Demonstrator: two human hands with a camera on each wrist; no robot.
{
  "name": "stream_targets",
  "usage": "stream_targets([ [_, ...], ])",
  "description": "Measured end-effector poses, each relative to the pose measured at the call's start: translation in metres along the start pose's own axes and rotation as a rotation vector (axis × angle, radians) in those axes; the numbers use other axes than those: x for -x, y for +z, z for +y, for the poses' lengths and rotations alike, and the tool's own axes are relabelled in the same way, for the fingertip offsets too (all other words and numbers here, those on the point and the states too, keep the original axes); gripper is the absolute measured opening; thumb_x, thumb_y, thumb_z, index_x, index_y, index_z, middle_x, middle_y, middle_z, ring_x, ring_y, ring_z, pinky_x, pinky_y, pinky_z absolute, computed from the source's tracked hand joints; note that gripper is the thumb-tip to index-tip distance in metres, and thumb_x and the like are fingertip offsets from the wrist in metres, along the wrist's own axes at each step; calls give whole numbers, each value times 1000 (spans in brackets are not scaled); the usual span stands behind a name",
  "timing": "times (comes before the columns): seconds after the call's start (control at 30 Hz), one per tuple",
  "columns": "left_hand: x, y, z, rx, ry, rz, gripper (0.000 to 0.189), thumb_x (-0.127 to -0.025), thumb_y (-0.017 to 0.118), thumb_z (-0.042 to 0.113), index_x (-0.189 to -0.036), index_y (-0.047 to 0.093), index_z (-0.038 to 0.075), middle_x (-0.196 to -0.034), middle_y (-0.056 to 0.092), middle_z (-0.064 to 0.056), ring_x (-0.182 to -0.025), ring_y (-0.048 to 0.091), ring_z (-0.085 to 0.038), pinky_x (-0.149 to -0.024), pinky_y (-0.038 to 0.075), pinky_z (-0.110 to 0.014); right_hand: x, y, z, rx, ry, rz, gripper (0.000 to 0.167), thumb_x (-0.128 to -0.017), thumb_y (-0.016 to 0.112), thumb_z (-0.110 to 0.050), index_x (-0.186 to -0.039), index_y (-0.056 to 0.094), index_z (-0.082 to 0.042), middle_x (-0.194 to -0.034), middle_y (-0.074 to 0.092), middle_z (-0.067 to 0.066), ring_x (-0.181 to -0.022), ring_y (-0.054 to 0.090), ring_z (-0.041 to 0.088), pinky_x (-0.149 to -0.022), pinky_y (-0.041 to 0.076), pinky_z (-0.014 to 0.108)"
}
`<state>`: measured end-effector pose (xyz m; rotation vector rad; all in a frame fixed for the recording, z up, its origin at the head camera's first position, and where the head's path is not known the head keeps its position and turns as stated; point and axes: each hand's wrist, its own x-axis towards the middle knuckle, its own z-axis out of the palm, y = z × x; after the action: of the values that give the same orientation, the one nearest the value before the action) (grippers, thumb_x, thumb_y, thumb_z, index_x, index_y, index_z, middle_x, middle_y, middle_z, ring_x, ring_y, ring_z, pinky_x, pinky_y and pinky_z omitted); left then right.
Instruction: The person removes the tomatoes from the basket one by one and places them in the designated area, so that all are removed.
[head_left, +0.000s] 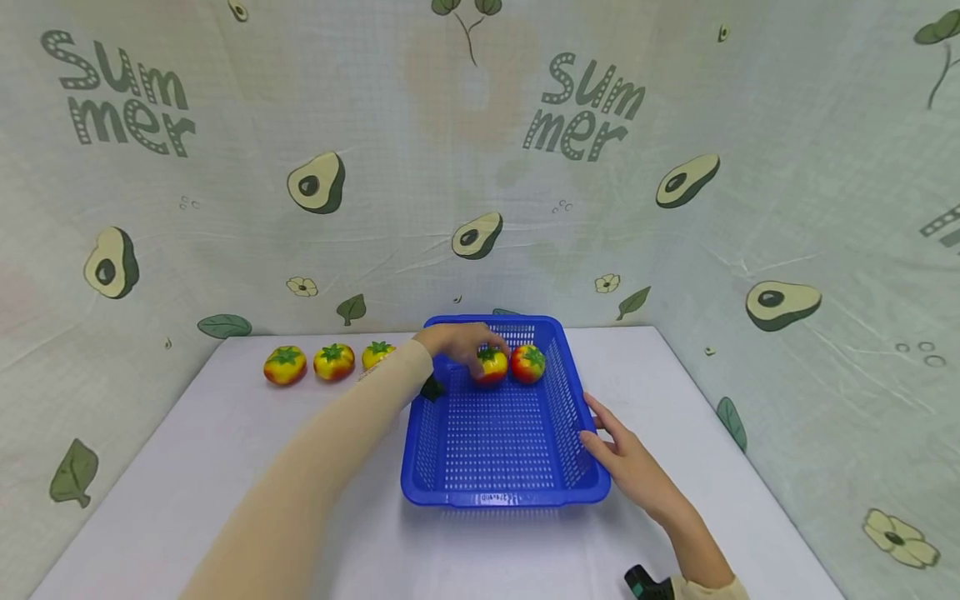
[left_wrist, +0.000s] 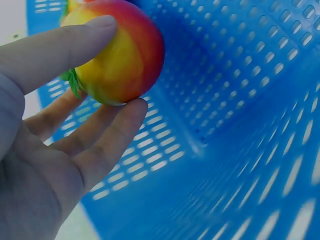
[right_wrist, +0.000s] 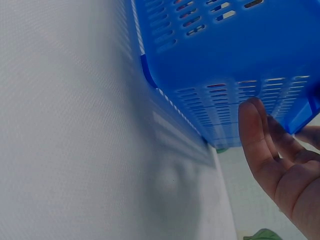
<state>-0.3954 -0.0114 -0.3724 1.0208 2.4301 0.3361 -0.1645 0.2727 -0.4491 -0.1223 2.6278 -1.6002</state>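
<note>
A blue plastic basket with slotted walls stands on the table. Over its far left part, my left hand holds a red-and-yellow tomato-like fruit. In the left wrist view, the thumb lies across one side of this fruit and the fingertips support the other. Close by in the basket is a second such fruit, redder, with a green leafy top. My right hand grips the basket's right rim; in the right wrist view, its fingers are against the outside, below the rim.
Left of the basket, three similar fruits stand in a row: a left one, a middle one and one partly behind my left arm. The white table meets a printed cloth backdrop behind and to both sides.
</note>
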Motion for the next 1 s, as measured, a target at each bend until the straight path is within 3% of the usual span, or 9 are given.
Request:
stream_targets([
  [0.17, 21, -17, 2, 3, 69, 6, 59, -100, 73, 9, -154, 56, 24, -164, 44, -12, -150, 42, -34, -124, 38, -53, 0, 0, -1, 1, 0, -6, 68, -112, 56, -36, -170, 25, -23, -143, 48, 21, -124, 65, 36, -99, 60, 50],
  [0.33, 46, -33, 3, 19, 95, 26, 61, -98, 75, 8, -155, 55, 21, -163, 45, -11, -144, 48, -33, -118, 46, -49, 1, 0, -3, 1, 1, -4, 67, -112, 55, -36, -170, 25, -22, -144, 48, 21, -125, 64, 37, -100, 60, 50],
  [0.57, 83, -45, 0, -34, 74, 68, 62, -99, 76, 16, -156, 53, 25, -165, 43, -10, -154, 37, -35, -123, 38, -57, 1, -1, -2, 3, -1, -12, 68, -112, 55, -36, -170, 24, -22, -145, 47, 22, -125, 65, 37, -99, 60, 50],
  [0.77, 108, -48, -6, -27, 56, 106, 61, -99, 76, 16, -155, 54, 27, -162, 46, -11, -149, 44, -36, -117, 46, -56, 1, -2, -1, 4, -4, -17, 68, -112, 55, -36, -171, 24, -22, -145, 47, 22, -124, 65, 36, -99, 60, 49],
  [1.0, 128, -50, -18, 0, 29, 140, 63, -98, 77, 13, -154, 55, 28, -158, 49, -11, -142, 50, -36, -111, 52, -54, 1, -2, 0, -4, 1, -18, 68, -111, 56, -37, -170, 24, -23, -145, 46, 22, -124, 64, 36, -98, 61, 47],
])
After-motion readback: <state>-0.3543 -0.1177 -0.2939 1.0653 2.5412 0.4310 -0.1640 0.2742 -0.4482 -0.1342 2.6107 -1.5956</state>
